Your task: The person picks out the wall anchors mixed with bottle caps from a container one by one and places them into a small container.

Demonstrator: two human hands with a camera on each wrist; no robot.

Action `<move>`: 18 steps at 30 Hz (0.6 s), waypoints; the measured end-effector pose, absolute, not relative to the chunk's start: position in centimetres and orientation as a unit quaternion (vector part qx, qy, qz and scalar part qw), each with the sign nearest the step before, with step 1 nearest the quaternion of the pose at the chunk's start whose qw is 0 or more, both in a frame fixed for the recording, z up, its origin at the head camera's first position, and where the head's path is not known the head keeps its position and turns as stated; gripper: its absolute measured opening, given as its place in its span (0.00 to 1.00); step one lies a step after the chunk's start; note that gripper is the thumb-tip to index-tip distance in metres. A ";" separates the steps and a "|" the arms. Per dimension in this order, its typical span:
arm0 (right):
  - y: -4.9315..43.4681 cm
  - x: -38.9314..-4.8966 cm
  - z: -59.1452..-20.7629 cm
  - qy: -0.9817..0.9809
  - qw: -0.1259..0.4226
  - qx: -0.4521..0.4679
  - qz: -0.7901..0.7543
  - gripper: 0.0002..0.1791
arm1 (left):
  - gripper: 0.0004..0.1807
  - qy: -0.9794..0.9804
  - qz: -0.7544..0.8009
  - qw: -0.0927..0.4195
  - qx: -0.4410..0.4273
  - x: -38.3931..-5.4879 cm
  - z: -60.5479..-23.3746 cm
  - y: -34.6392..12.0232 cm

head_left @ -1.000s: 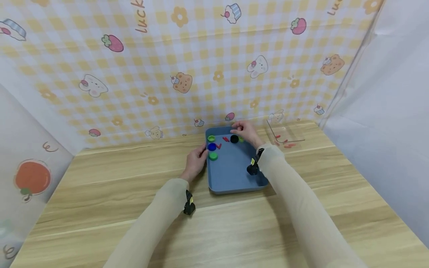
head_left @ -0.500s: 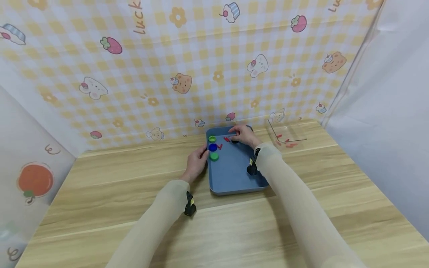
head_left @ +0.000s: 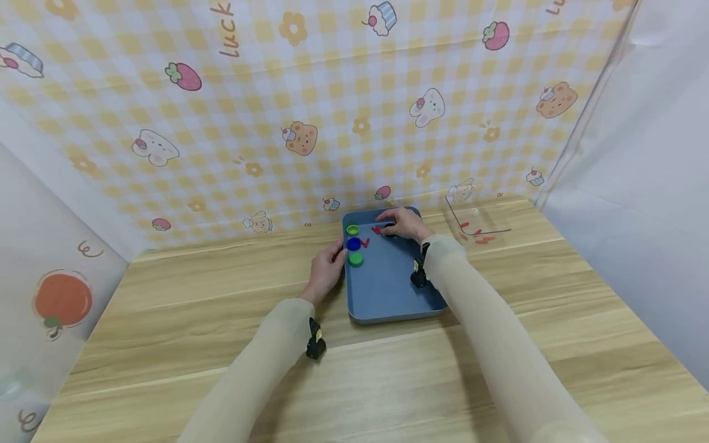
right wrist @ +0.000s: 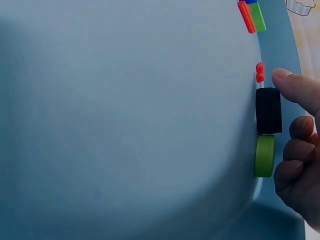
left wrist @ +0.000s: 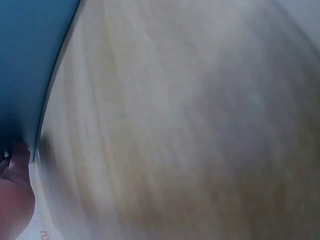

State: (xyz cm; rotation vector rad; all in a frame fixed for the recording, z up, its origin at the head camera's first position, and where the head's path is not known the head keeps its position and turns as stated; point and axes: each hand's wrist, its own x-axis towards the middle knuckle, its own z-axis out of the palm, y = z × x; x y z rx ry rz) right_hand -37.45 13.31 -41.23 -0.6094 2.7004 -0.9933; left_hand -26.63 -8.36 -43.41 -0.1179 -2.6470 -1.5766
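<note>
A grey-blue tray [head_left: 388,280] lies on the wooden table. My left hand [head_left: 325,271] holds the tray's left wall, its thumb [left wrist: 20,160] against the side in the left wrist view. My right hand [head_left: 407,224] reaches over the far part of the tray. Under it stand a black cap [right wrist: 269,111] and a lime cap [right wrist: 265,156]. The right thumb [right wrist: 284,76] sits close to the black cap's corner; contact is unclear. Small red pieces [head_left: 376,231] lie just left of its fingertips. I see nothing between thumb and index finger.
Along the tray's left wall sit a lime cap [head_left: 352,230], a blue cap [head_left: 354,244] and a green cap [head_left: 356,259], with red pieces [head_left: 365,243] beside them. A clear container [head_left: 451,212] with several red pieces stands right of the tray, near the patterned cloth.
My right hand has moved slightly down and left, from the tray's far edge to over the black cap, now mostly covering it. The left hand stays at the tray's wall.
</note>
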 end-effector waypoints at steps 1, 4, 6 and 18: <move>13.3 -37.5 -41.3 0.914 0.104 -0.206 -0.334 0.19 | 0.23 -0.858 -0.511 0.029 -0.038 -26.6 -43.4 -8.4; 13.2 -37.6 -41.2 0.917 0.113 -0.205 -0.323 0.20 | 0.23 -0.857 -0.514 0.026 -0.036 -26.5 -43.4 -8.3; 13.1 -37.6 -41.3 0.920 0.115 -0.207 -0.311 0.20 | 0.23 -0.855 -0.517 0.025 -0.035 -26.5 -43.4 -8.3; 13.0 -37.8 -40.9 0.925 0.134 -0.213 -0.286 0.20 | 0.23 -0.851 -0.523 0.030 -0.038 -26.5 -43.4 -8.3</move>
